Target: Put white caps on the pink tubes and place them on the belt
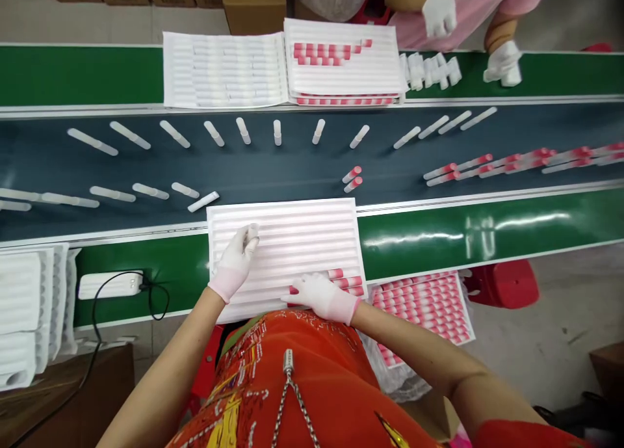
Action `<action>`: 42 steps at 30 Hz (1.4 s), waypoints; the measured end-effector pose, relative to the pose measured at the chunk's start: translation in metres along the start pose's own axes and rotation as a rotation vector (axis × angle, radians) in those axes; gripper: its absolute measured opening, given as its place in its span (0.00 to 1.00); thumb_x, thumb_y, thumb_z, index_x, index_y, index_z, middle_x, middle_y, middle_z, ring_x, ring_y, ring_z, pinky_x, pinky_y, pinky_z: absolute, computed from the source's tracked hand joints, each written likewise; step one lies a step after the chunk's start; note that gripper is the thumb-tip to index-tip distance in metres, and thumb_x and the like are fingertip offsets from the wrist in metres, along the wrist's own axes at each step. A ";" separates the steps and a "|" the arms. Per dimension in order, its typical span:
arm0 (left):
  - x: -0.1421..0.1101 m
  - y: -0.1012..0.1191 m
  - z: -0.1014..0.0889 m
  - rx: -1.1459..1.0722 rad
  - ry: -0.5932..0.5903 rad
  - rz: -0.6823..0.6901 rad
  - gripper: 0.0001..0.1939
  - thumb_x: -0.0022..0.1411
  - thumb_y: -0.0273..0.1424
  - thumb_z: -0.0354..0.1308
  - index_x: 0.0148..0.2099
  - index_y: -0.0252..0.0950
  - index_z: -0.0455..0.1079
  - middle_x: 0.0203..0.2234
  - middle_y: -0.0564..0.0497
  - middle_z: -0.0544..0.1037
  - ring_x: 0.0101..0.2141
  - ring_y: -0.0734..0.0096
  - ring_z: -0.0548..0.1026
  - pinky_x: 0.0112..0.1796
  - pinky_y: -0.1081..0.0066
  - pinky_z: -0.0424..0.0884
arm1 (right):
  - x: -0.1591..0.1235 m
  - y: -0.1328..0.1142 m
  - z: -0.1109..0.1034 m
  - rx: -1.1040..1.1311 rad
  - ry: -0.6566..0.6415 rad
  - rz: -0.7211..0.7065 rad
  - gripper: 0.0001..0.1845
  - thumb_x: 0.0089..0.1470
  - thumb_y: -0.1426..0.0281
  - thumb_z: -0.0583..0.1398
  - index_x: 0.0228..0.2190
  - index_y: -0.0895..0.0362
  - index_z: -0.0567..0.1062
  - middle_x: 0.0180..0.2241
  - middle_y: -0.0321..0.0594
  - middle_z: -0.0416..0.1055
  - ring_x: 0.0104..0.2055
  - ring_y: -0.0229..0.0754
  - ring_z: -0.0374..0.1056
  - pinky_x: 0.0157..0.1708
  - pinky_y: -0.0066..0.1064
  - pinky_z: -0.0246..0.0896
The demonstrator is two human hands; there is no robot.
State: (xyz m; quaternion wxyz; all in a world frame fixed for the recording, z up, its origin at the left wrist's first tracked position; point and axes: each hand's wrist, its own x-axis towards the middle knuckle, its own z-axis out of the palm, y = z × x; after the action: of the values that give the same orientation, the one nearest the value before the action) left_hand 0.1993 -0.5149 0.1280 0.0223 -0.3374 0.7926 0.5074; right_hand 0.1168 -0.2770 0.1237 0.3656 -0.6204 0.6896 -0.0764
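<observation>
A white grooved tray (292, 233) lies in front of me on the green ledge by the dark conveyor belt (292, 165). My left hand (236, 259), in a white glove, rests on the tray's left part with its fingers closed round a small white tube piece. My right hand (322, 295), also gloved, lies low on the tray's near edge, fingers pressed onto the pink-and-white tubes (348, 280) laid in the lowest grooves. Two pink-capped tubes (351, 178) lie on the belt just beyond the tray.
White tubes (214, 132) and pink-tipped ones (487, 165) lie along the belt. Across it another person's gloved hands (502, 64) work by more trays (341, 61). A filled tray (429, 305) sits at my lower right, stacked white trays (29, 311) at left, a power strip (110, 284) nearby.
</observation>
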 end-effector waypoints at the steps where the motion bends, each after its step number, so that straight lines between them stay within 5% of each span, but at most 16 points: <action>1: -0.002 0.001 0.000 -0.066 -0.017 0.000 0.25 0.67 0.45 0.47 0.59 0.36 0.63 0.41 0.44 0.76 0.44 0.61 0.75 0.52 0.58 0.71 | 0.005 -0.005 0.008 0.061 0.029 0.027 0.15 0.55 0.79 0.61 0.43 0.54 0.78 0.40 0.46 0.74 0.39 0.48 0.70 0.38 0.37 0.64; 3: -0.006 0.003 0.000 -0.222 -0.077 -0.027 0.28 0.66 0.47 0.48 0.61 0.35 0.59 0.38 0.47 0.73 0.40 0.66 0.75 0.50 0.57 0.73 | 0.014 -0.003 0.014 0.236 0.142 0.107 0.09 0.51 0.83 0.63 0.29 0.58 0.76 0.33 0.45 0.73 0.36 0.48 0.70 0.37 0.38 0.63; 5: -0.009 0.005 0.000 -0.371 -0.144 -0.084 0.31 0.64 0.47 0.51 0.63 0.35 0.56 0.38 0.49 0.71 0.36 0.70 0.73 0.47 0.59 0.74 | 0.017 0.005 0.006 0.387 0.240 0.143 0.13 0.49 0.84 0.64 0.22 0.57 0.70 0.28 0.42 0.72 0.34 0.46 0.70 0.37 0.37 0.63; 10: -0.020 0.017 0.001 -0.581 -0.317 -0.107 0.29 0.62 0.48 0.58 0.57 0.33 0.63 0.37 0.50 0.68 0.33 0.73 0.70 0.38 0.67 0.74 | 0.018 0.017 -0.052 0.782 0.597 0.111 0.03 0.60 0.74 0.55 0.37 0.54 0.66 0.35 0.39 0.74 0.40 0.41 0.73 0.44 0.38 0.68; 13: -0.027 0.031 0.001 -0.613 -0.370 -0.086 0.29 0.63 0.49 0.58 0.56 0.32 0.64 0.35 0.50 0.69 0.28 0.76 0.67 0.30 0.70 0.71 | 0.024 0.013 -0.087 1.163 0.815 0.069 0.14 0.58 0.72 0.58 0.46 0.53 0.62 0.34 0.35 0.72 0.39 0.40 0.73 0.46 0.41 0.70; 18: -0.031 0.051 -0.006 -0.523 -0.329 -0.033 0.31 0.59 0.49 0.61 0.55 0.31 0.66 0.32 0.52 0.69 0.25 0.76 0.66 0.26 0.70 0.69 | 0.031 0.009 -0.108 1.318 0.843 0.054 0.22 0.55 0.67 0.62 0.51 0.52 0.65 0.42 0.39 0.70 0.37 0.40 0.72 0.36 0.39 0.75; 28: -0.032 0.062 -0.001 -0.427 -0.360 -0.027 0.17 0.66 0.44 0.55 0.45 0.35 0.68 0.30 0.53 0.69 0.23 0.78 0.62 0.21 0.76 0.61 | 0.039 0.001 -0.098 1.552 1.055 0.050 0.21 0.50 0.62 0.69 0.45 0.53 0.73 0.42 0.42 0.77 0.37 0.39 0.70 0.28 0.27 0.64; 35: -0.027 0.072 -0.010 -0.551 -0.567 -0.009 0.23 0.67 0.51 0.52 0.44 0.34 0.68 0.23 0.58 0.59 0.19 0.81 0.50 0.19 0.76 0.48 | 0.032 0.004 -0.106 1.538 0.745 -0.022 0.25 0.46 0.64 0.70 0.48 0.53 0.77 0.43 0.42 0.78 0.30 0.37 0.69 0.27 0.30 0.65; 38: -0.025 0.079 -0.006 -0.355 -0.472 0.040 0.23 0.66 0.52 0.54 0.43 0.35 0.70 0.23 0.56 0.64 0.21 0.77 0.59 0.23 0.75 0.56 | 0.032 0.000 -0.107 1.508 0.742 0.063 0.19 0.45 0.68 0.70 0.42 0.55 0.78 0.36 0.39 0.78 0.26 0.35 0.67 0.25 0.30 0.64; 42: -0.016 0.072 0.011 0.025 -0.268 0.082 0.20 0.67 0.47 0.55 0.49 0.37 0.71 0.37 0.47 0.78 0.37 0.61 0.76 0.38 0.66 0.70 | 0.046 0.000 -0.105 1.412 0.741 0.217 0.17 0.44 0.69 0.68 0.39 0.58 0.78 0.29 0.35 0.74 0.23 0.33 0.64 0.23 0.28 0.61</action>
State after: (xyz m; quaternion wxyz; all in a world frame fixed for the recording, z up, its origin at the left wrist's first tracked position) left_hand 0.1677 -0.4794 0.1855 0.1116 -0.2336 0.8019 0.5385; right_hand 0.0552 -0.3557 0.1808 0.4242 -0.1066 0.6116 -0.6593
